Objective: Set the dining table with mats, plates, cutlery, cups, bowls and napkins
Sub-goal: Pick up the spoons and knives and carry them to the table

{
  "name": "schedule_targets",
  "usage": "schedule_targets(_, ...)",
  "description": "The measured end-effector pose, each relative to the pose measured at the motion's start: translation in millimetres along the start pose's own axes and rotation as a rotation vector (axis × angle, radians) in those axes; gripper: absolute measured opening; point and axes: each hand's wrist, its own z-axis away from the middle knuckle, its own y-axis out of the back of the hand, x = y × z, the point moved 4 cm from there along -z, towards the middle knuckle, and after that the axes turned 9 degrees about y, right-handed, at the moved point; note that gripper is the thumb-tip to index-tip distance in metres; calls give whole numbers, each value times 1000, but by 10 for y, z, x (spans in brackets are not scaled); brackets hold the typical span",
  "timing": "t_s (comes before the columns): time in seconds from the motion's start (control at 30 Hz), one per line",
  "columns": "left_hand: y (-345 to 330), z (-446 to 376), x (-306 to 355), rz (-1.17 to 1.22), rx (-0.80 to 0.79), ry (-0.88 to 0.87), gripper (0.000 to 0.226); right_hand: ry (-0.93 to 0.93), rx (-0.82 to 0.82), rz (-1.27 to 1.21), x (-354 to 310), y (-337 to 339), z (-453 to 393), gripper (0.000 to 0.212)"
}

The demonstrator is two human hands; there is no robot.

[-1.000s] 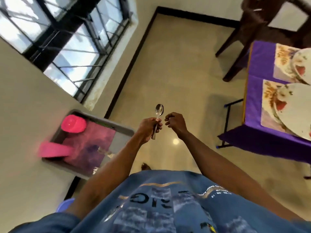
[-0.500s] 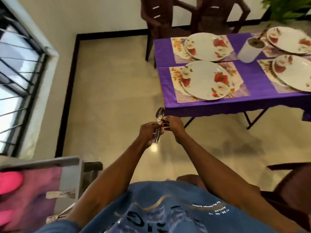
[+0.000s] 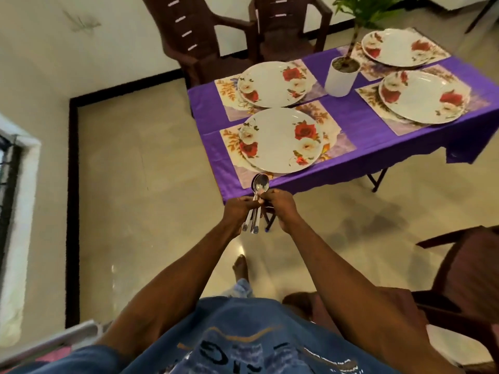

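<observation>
Head view looks down on pale, glossy floor tiles (image 3: 140, 201) with a black skirting line along the wall. Next in size is the dining table (image 3: 359, 147), draped in a shiny purple cloth that hangs over its near edge. Four rectangular floral mats (image 3: 334, 147) lie flat on it, each under a round white plate (image 3: 280, 140) painted with red roses. Between the place settings stands a white cylindrical pot (image 3: 340, 79) holding a green plant. Dark brown moulded chairs (image 3: 199, 36) stand behind the table's far end, and another chair (image 3: 464, 271) sits at the right edge. Above the floor, just short of the table's near corner, the left hand (image 3: 237, 210) grips a bundle of polished metal spoons (image 3: 258, 197), bowls up; the right hand (image 3: 280, 205) pinches their necks.
</observation>
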Motion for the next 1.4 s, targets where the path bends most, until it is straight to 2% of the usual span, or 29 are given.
schedule_targets(0.13,-163,-459,382,-63,-4,-25,9,11,106,16,-237,45,-492,7)
schedule_targets(0.4,-436,-1042,1010,77,-170,36,15,69,241,61,-814,259,-1196,11)
schedule_targets(0.53,-659,-1235,1134,89,-181,31,12,48,245,73,-904,389,-1436,10)
schedule_targets(0.7,-983,-1538,1285,67,-79,10,10,51,204,127,-1034,662,-1780,9)
schedule_targets(0.83,-1356,-1717,1449,41,11,-11,21,33,137,146,-1170,1007,-2208,10)
schedule_targets(1.13,-2485,-1852,1598,204,204,28,22,-63,38,388,-1436,2195,-3108,22)
schedule_targets(1.3,-2616,-1787,1556,318,265,58,21,-142,-45,487,-1427,2303,-3369,28)
schedule_targets(1.4,-2574,-1791,1544,311,351,74,19,-148,-94,531,-1405,2254,-3475,19)
